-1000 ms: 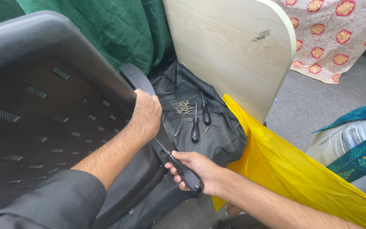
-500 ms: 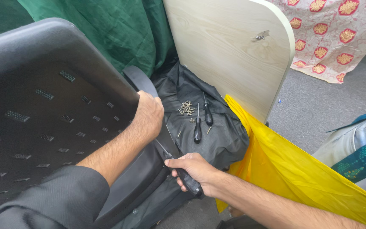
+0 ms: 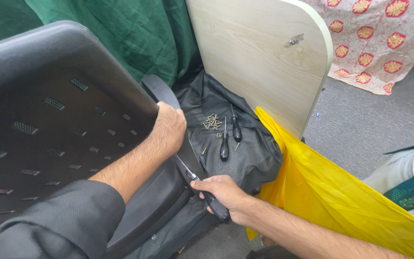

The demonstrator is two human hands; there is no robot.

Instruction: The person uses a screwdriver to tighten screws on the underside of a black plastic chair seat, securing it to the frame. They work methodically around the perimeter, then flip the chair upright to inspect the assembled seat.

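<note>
My left hand point(image 3: 169, 128) grips the edge of a large black plastic chair shell point(image 3: 49, 124), right by its curved black armrest point(image 3: 161, 93). My right hand point(image 3: 222, 193) is closed around the black handle of a screwdriver point(image 3: 206, 191), whose metal shaft points up-left toward the joint under my left hand; the tip is hidden there. A small pile of loose screws point(image 3: 212, 122) and two more black-handled screwdrivers point(image 3: 224, 146) lie on a black cloth point(image 3: 245, 158) beyond my hands.
A pale wooden panel point(image 3: 264, 57) with a metal fitting stands upright behind the cloth. Yellow fabric point(image 3: 341, 201) spreads to the right, green cloth point(image 3: 120, 33) hangs behind, and patterned red-and-white fabric point(image 3: 384, 43) lies on grey carpet. Another person's leg point(image 3: 408, 177) shows at far right.
My right hand with the screwdriver has shifted slightly left and down toward the chair's underside. My left hand keeps its grip on the shell's edge.
</note>
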